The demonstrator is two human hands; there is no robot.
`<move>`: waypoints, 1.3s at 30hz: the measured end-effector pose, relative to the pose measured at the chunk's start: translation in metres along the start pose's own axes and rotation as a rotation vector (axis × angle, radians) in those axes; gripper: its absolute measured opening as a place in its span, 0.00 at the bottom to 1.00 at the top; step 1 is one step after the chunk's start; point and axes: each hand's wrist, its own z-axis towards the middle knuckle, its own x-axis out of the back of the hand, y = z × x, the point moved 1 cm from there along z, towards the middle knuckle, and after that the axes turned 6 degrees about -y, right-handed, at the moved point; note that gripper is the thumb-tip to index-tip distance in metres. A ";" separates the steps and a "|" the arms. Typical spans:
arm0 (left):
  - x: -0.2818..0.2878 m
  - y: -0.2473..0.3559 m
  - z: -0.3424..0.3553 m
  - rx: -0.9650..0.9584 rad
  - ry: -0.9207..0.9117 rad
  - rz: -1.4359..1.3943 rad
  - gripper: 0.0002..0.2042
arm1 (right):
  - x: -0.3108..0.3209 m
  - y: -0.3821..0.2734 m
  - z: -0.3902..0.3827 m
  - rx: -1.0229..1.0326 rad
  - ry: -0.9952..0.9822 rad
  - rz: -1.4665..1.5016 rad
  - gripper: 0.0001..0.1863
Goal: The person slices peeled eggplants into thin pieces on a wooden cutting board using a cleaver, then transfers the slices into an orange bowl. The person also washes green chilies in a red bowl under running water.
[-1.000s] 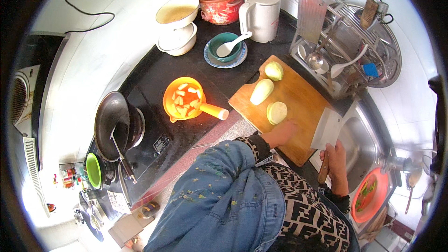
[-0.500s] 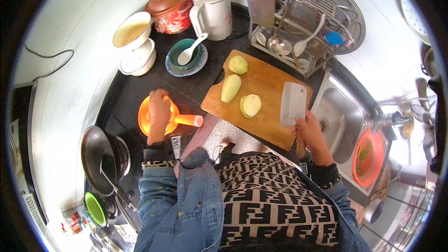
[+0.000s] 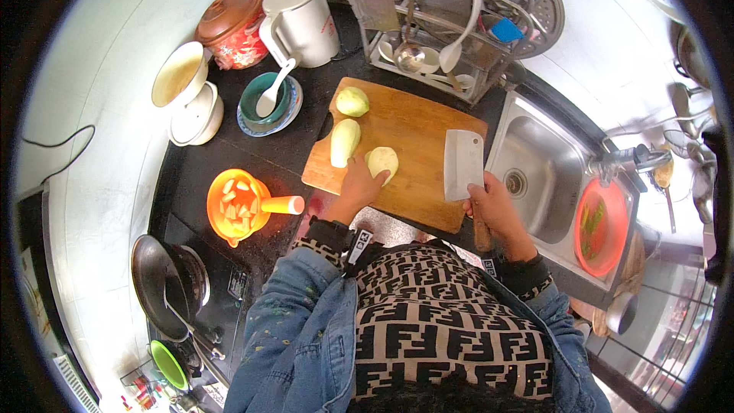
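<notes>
My right hand (image 3: 493, 210) is closed round the wooden handle of a cleaver (image 3: 463, 162), whose broad blade lies over the right part of a wooden cutting board (image 3: 420, 126). My left hand (image 3: 362, 186) is at the board's near edge, fingers and thumb around a pale, peeled vegetable piece (image 3: 382, 160) with a flat cut face. Beside it lies a longer pale green peeled piece (image 3: 345, 142). A rounder one (image 3: 352, 102) sits toward the far left corner. Left of the board, an orange strainer-like bowl (image 3: 217, 203) with a handle holds several cut chunks.
A green bowl (image 3: 248, 97) with a white spoon stands beyond the orange bowl. Behind are a white jug (image 3: 302, 27), a red pot (image 3: 235, 38) and a metal dish rack (image 3: 428, 23). A sink (image 3: 527, 141) with a red basin (image 3: 592, 256) lies right; a wok (image 3: 153, 283) stands left.
My left hand has left the orange bowl and moved right to the vegetable piece on the board; the chunks in the bowl now show. My right hand still holds the cleaver. The whole view has shifted.
</notes>
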 end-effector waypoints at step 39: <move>-0.085 0.024 0.017 -0.116 0.100 -0.034 0.16 | -0.034 0.031 0.068 0.349 -0.041 -1.137 0.09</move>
